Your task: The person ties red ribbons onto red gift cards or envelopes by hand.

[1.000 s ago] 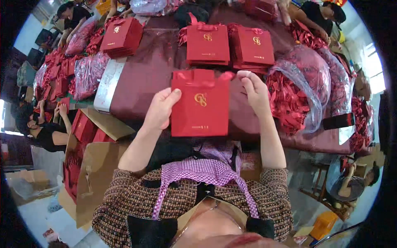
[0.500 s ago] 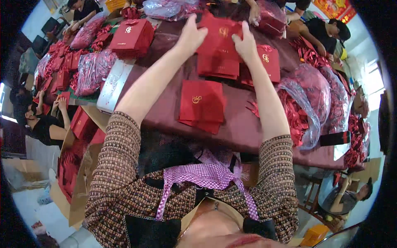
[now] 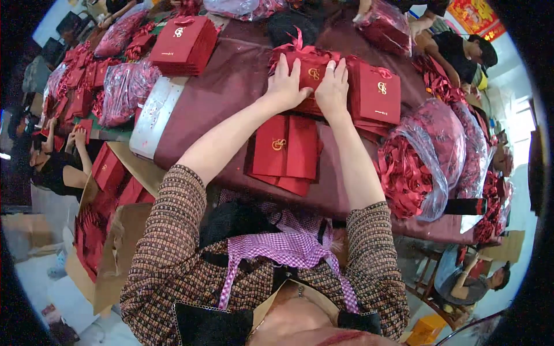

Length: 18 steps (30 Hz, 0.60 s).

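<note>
A red paper gift bag (image 3: 307, 74) with a gold emblem and red ribbon lies on a pile at the far middle of the table. My left hand (image 3: 285, 87) rests on its left side, with fingers stretched out and slightly apart. On its right side lies my right hand (image 3: 332, 87), fingers extended flat over the bag. Close to the right hand is another stack of red bags (image 3: 380, 95). Nearer to me, below my hands, sits a loose stack of red bags (image 3: 270, 149), its top ones fanned out sideways.
A tall stack of red bags (image 3: 183, 46) stands at the far left by a pale metal box (image 3: 156, 115). Plastic sacks of red ribbons (image 3: 407, 173) crowd the right. An open carton (image 3: 124, 248) holds red bags at the left. Other people work around the table.
Both hands have come down toward me, bringing the bag they held raised at the far side onto the pile. Their fingers now lie flat on it. The view has shifted slightly.
</note>
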Available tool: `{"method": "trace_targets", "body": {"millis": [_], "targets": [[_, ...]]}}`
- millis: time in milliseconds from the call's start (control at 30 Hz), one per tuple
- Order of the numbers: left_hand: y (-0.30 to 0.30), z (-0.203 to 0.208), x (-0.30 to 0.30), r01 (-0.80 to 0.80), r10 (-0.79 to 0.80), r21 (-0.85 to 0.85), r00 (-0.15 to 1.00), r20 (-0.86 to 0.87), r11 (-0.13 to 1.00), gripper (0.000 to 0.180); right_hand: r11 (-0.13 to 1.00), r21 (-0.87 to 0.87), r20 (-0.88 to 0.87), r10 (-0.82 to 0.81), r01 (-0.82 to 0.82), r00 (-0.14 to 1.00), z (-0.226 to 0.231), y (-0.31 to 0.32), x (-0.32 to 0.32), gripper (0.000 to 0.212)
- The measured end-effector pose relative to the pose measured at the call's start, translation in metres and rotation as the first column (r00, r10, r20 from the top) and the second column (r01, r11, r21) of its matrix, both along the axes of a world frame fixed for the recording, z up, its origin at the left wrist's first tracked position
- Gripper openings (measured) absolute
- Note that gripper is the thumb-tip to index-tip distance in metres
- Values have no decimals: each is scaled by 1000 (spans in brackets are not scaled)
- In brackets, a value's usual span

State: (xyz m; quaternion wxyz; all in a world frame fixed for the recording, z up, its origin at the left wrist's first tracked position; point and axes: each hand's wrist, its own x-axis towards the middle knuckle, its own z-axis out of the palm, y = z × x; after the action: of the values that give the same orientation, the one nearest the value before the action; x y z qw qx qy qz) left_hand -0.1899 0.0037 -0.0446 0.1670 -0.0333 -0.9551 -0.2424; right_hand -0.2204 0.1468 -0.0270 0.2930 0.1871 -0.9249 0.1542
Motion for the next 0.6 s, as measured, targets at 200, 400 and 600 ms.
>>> {"method": "trace_targets", "body": {"millis": [200,400,600], "targets": [[-14,6,15,29,-39,60,985,166,998,92,994,39,399,76,-99,914,19,-21,9,69],[-3,6,3,55,-80,131,977,196,990,92,990,140,106,4,-19,994,-12,-3,-10,63],[-4,24,-2,12,-44,239,991,130,971,85,981,192,-28,41,-35,999,7,3,-21,50]]}}
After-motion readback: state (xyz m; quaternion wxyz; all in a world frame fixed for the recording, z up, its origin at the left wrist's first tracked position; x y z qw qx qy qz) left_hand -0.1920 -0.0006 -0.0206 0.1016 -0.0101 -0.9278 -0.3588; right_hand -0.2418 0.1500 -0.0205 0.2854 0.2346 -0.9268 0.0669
